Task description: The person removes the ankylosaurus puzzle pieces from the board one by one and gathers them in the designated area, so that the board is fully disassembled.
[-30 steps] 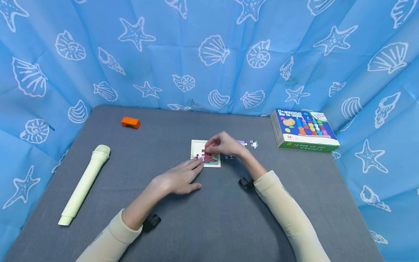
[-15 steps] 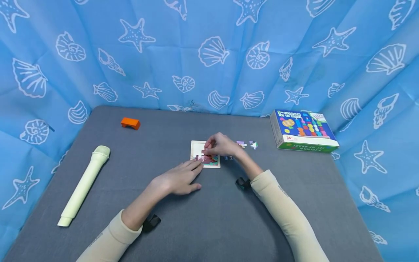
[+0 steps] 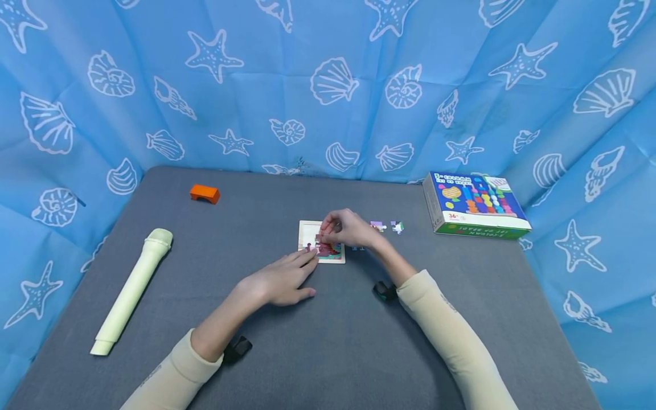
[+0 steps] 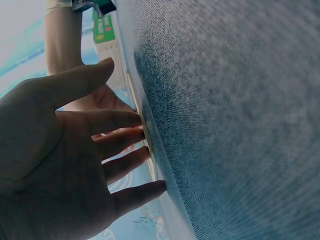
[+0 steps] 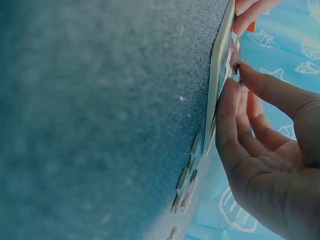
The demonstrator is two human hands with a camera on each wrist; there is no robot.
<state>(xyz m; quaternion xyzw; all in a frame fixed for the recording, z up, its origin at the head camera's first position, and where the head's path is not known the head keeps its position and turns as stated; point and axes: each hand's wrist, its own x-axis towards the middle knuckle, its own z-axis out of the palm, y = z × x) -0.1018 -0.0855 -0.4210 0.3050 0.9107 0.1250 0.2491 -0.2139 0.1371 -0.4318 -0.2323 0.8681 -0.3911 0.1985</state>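
A small square jigsaw puzzle tray [image 3: 310,229] lies on the grey table, part of its reddish-brown picture filled in. My left hand [image 3: 284,279] lies flat, its straight fingertips resting on the tray's near left part. In the left wrist view, the fingers of the left hand [image 4: 65,150] spread against the tray's edge. Over the tray, my right hand [image 3: 351,228] pinches a puzzle piece between thumb and fingers. The right wrist view shows this brownish puzzle piece [image 5: 235,56] tilted just above the tray. Right-hand fingers hide part of the picture.
Loose puzzle pieces [image 3: 378,225] lie right of the tray, some partly behind the right wrist. A colourful box [image 3: 476,204] stands back right. An orange bridge-shaped block [image 3: 204,193] and a pale green toy microphone [image 3: 133,291] lie left. A blue shell-print curtain [image 3: 287,85] hangs behind.
The right hand shifts only slightly over the tray, still pinching the puzzle piece. The left hand stays where it was.
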